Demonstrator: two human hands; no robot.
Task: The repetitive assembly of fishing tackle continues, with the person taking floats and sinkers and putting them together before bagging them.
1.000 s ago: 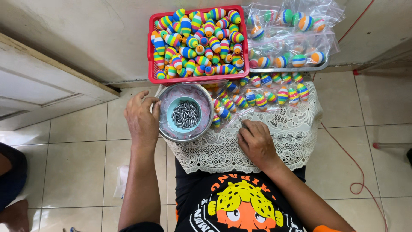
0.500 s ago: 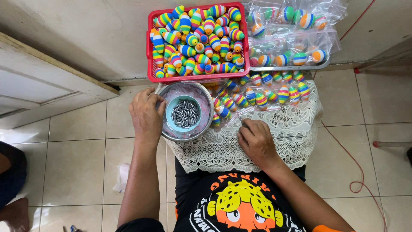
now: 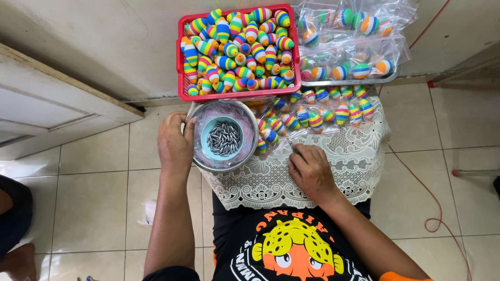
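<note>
My left hand (image 3: 174,143) holds the left rim of a round metal bowl (image 3: 225,167), thumb over the edge. The bowl is lined with clear plastic, and inside it sits a small blue cup (image 3: 210,151) full of grey metal pellets (image 3: 225,139). My right hand (image 3: 311,169) rests on a white lace cloth (image 3: 271,182) over my lap. Its fingers are curled, and the fingertips reach the edge of clear bags of striped floats (image 3: 307,118). Whether it pinches something small is unclear.
A red plastic basket (image 3: 180,62) heaped with rainbow-striped floats stands against the wall beyond the bowl. Clear bags of more floats (image 3: 359,47) lie on a metal tray to its right. A red cord (image 3: 435,203) runs over the tiled floor at right. Another person's leg (image 3: 13,224) is at far left.
My left hand has shifted slightly along the bowl's rim. The right hand stays in place on the cloth.
</note>
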